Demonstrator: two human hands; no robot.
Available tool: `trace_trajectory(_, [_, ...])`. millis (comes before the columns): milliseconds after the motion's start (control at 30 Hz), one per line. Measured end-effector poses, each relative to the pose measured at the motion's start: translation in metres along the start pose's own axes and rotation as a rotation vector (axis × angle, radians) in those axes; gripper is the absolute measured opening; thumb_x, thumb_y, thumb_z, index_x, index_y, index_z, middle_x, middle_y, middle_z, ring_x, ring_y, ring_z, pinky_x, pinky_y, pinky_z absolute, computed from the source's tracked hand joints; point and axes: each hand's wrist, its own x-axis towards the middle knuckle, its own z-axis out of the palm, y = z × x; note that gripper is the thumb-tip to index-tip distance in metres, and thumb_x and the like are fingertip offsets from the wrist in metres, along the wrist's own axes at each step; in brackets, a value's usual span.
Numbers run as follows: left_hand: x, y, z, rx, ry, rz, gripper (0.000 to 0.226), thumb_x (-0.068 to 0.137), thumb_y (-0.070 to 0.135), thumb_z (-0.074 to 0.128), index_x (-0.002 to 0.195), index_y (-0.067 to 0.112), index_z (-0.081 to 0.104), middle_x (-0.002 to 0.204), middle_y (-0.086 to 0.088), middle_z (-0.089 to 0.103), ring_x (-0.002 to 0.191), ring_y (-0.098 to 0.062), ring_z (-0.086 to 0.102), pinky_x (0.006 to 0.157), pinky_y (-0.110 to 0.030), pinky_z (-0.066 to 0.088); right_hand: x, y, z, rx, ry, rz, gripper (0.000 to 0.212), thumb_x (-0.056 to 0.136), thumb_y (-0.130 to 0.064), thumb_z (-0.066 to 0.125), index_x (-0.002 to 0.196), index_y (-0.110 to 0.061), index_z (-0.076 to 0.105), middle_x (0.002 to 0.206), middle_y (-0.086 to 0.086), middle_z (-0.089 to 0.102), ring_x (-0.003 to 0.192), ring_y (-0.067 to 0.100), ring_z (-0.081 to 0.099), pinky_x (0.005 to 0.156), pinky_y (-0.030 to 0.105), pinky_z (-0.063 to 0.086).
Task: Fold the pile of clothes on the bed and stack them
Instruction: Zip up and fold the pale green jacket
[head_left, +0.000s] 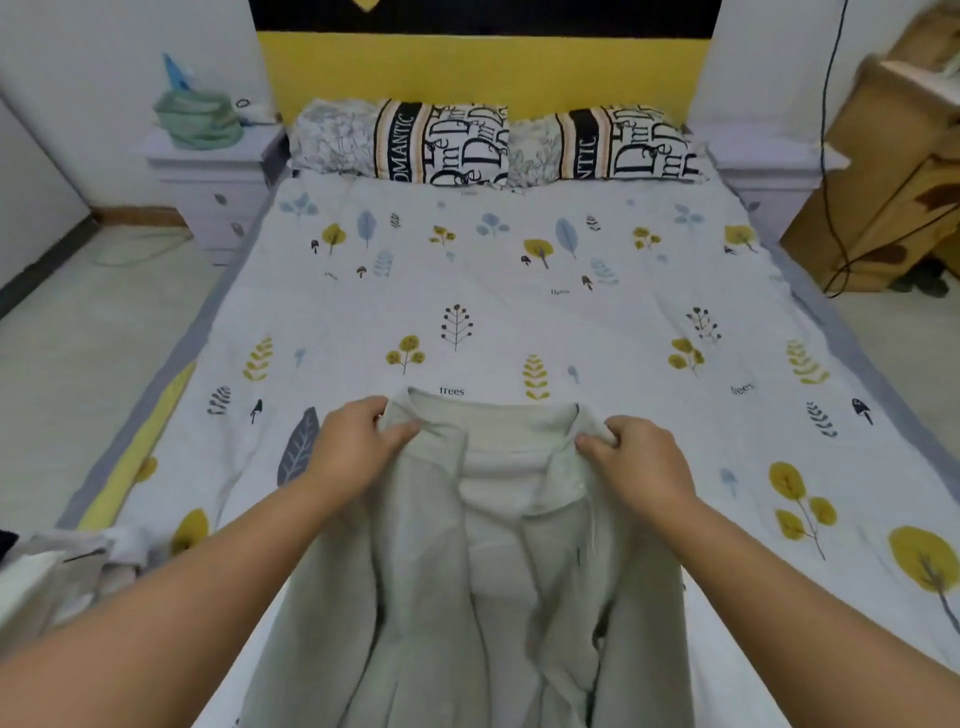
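Note:
A pale grey-green shirt (415, 597) with an open front hangs from both my hands over the near end of the bed (493, 312). My left hand (358, 441) pinches the shirt's left shoulder beside the collar. At the other side of the collar, my right hand (639, 457) pinches the right shoulder. The shirt's collar edge lies on the sheet; its lower part runs out of view at the bottom. A pile of other clothes (57, 577), whitish and grey, lies at the bed's near left corner, partly cut off by the frame.
The bed carries a white sheet printed with leaves and trees, with two pillows (493, 143) at the yellow headboard. A white nightstand (213, 176) with a green bundle stands at the left. Cardboard boxes (893, 171) and a black cable stand at the right.

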Motion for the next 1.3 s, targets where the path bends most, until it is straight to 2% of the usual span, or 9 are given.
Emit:
trace_trajectory(167, [0.07,-0.001,0.04,0.086,0.096,0.075,0.037,0.084,0.031,0.065,0.058,0.02,0.042,0.064,-0.01,0.052,0.072,-0.031,0.05,0.056,-0.034,0.021,0.079,0.003,0.033,-0.047,0.061,-0.01,0.027,0.088,-0.03,0.059,0.067,-0.017,0.05,0.071,0.007,0.054,0.085,0.033,0.054,0.062,0.032,0.032])
trace_trajectory(233, [0.087,-0.011,0.065,0.145,0.105,0.071,0.017,0.085,0.032,0.063,0.089,0.015,0.062,0.09,-0.011,0.063,0.095,-0.033,0.054,0.07,-0.035,0.035,0.093,0.015,0.056,-0.121,0.056,0.014,0.024,0.09,-0.027,0.055,0.106,-0.009,0.059,0.105,0.017,0.059,0.106,0.036,0.051,0.08,0.037,0.038])
trace_trajectory(333, [0.085,-0.039,0.108,0.262,0.089,0.029,0.044,0.087,0.033,0.06,0.124,0.011,0.054,0.123,-0.015,0.053,0.114,-0.035,0.044,0.09,-0.04,0.036,0.088,0.044,0.095,-0.251,0.008,0.062,0.044,0.092,-0.029,0.051,0.13,-0.008,0.044,0.126,0.018,0.046,0.118,0.036,0.041,0.091,0.04,0.036])
trace_trajectory(633, [-0.016,-0.11,0.218,0.608,-0.332,-0.034,0.049,0.085,0.053,0.05,0.117,0.017,0.044,0.12,-0.005,0.051,0.112,-0.025,0.049,0.086,-0.033,0.041,0.014,0.102,0.195,-0.305,-0.341,0.204,0.047,0.089,-0.033,0.053,0.129,-0.015,0.034,0.126,0.011,0.043,0.115,0.031,0.044,0.09,0.037,0.041])
trace_trajectory(867, [0.003,-0.088,0.206,0.036,-0.024,0.0,0.007,0.091,0.014,0.054,0.086,0.01,0.055,0.089,-0.015,0.063,0.084,-0.032,0.059,0.067,-0.034,0.034,0.032,0.09,0.183,0.128,-0.074,0.042,0.038,0.087,-0.005,0.053,0.125,-0.01,0.051,0.121,0.009,0.056,0.112,0.027,0.051,0.09,0.029,0.035])
trace_trajectory(1000, [-0.007,-0.085,0.2,0.061,-0.189,0.019,0.037,0.093,0.025,0.053,0.125,0.007,0.052,0.118,-0.013,0.058,0.109,-0.029,0.053,0.09,-0.032,0.036,0.015,0.098,0.176,-0.114,-0.207,0.101,0.061,0.093,-0.041,0.049,0.146,-0.02,0.025,0.141,0.008,0.034,0.131,0.024,0.028,0.104,0.034,0.026])
trace_trajectory(1133, [-0.07,-0.1,0.182,0.245,-0.086,0.156,0.038,0.077,0.017,0.075,0.11,0.002,0.062,0.102,-0.016,0.06,0.09,-0.037,0.06,0.076,-0.043,0.047,-0.043,0.115,0.164,-0.138,-0.15,0.299,0.08,0.083,-0.057,0.053,0.145,-0.027,0.012,0.146,0.008,0.024,0.134,0.022,0.022,0.102,0.043,0.029])
trace_trajectory(1233, [-0.125,-0.112,0.179,0.433,-0.226,-0.026,0.077,0.056,0.044,0.085,0.117,0.004,0.06,0.101,-0.016,0.059,0.086,-0.036,0.062,0.063,-0.043,0.051,-0.094,0.131,0.171,-0.282,-0.296,0.478,0.1,0.073,-0.066,0.057,0.141,-0.03,-0.008,0.143,0.006,0.021,0.13,0.027,0.029,0.095,0.046,0.036])
trace_trajectory(1300, [-0.151,-0.116,0.179,0.569,-0.453,-0.216,0.099,0.064,0.062,0.07,0.141,0.012,0.034,0.125,-0.01,0.045,0.109,-0.029,0.051,0.08,-0.039,0.048,-0.12,0.138,0.177,-0.319,-0.392,0.49,0.106,0.075,-0.059,0.059,0.142,-0.025,-0.015,0.142,0.007,0.02,0.128,0.026,0.031,0.095,0.041,0.038])
